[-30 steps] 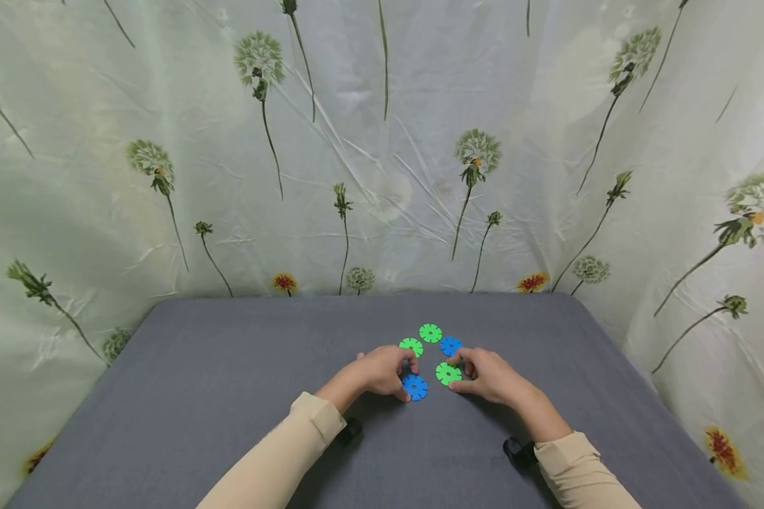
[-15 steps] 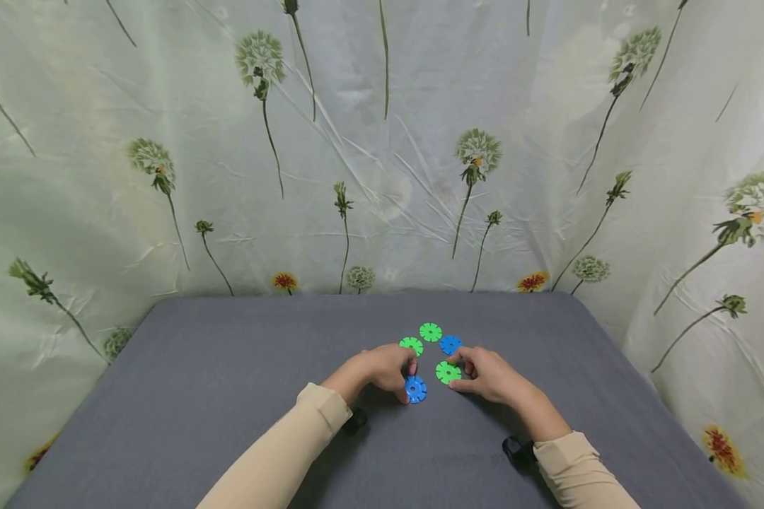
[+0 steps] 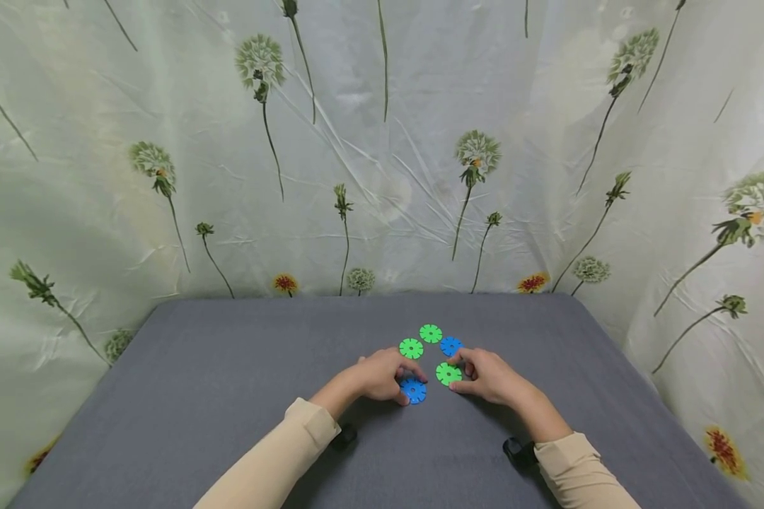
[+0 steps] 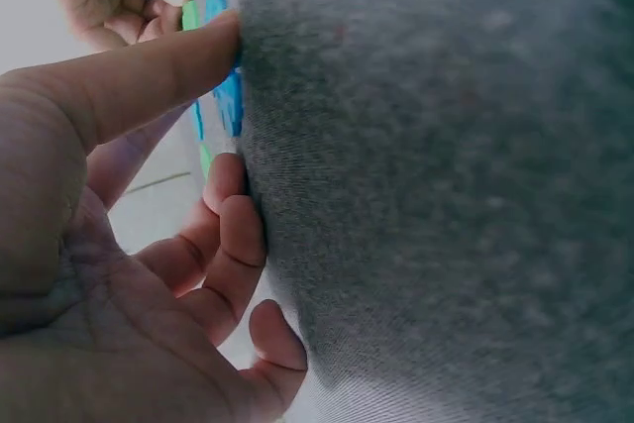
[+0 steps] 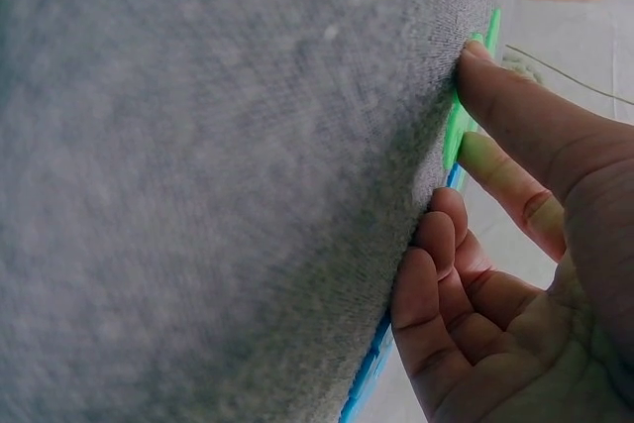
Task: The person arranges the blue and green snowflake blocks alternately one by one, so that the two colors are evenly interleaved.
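Observation:
Near the table's middle, the left hand (image 3: 382, 375) has its thumb and index finger around the edges of a blue slotted disc (image 3: 413, 391); that disc (image 4: 230, 104) shows edge-on in the left wrist view. To its right, the right hand (image 3: 492, 376) holds a green disc (image 3: 448, 374) between thumb and index finger. In the right wrist view the thumb and index finger touch this green disc (image 5: 455, 131), and the other fingers are curled beside the cloth. The two discs lie apart, flat on the table.
Behind the hands lie two green discs (image 3: 411, 348) (image 3: 430, 334) and a blue disc (image 3: 451, 346) by the right index finger. Another blue edge (image 5: 367, 369) shows below the fingers in the right wrist view. A flowered curtain (image 3: 395, 177) surrounds the grey table (image 3: 229, 367).
The left index finger has stretched out to the right across the far side of the blue disc, which has shifted slightly toward the near edge. The right hand has stayed in place.

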`<action>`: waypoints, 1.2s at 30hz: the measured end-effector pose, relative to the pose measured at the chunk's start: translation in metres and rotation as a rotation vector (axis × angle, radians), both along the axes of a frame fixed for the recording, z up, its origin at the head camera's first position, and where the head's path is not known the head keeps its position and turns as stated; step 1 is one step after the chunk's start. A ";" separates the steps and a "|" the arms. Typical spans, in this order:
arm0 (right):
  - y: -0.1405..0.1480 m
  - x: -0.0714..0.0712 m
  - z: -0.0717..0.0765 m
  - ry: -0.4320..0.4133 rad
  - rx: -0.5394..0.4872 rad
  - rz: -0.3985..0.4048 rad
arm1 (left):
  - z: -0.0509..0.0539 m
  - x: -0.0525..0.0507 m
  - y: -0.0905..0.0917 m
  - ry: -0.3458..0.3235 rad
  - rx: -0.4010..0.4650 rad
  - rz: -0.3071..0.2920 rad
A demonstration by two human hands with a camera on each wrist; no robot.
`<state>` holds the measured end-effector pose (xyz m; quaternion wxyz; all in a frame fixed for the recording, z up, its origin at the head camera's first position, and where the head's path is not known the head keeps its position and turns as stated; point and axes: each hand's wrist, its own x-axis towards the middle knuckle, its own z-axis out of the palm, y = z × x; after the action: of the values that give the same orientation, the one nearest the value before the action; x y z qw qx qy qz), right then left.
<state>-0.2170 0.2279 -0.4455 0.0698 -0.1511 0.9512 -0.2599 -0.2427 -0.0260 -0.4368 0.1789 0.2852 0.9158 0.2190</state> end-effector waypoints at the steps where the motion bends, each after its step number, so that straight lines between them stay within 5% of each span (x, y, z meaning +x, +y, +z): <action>1: 0.000 0.000 0.000 0.000 0.001 0.001 | -0.001 0.001 0.000 0.007 0.004 -0.003; 11: 0.000 0.001 -0.002 0.003 -0.012 0.009 | -0.001 -0.002 0.002 0.020 -0.029 -0.053; 21: 0.001 0.002 -0.002 0.020 -0.017 0.029 | -0.012 -0.002 -0.007 0.058 0.136 -0.121; 36: 0.001 0.002 0.005 0.011 -0.003 0.045 | -0.014 -0.005 -0.011 -0.021 0.192 -0.081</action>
<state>-0.2150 0.2284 -0.4406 0.0702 -0.1741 0.9476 -0.2586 -0.2476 -0.0373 -0.4506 0.1692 0.3356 0.8763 0.3015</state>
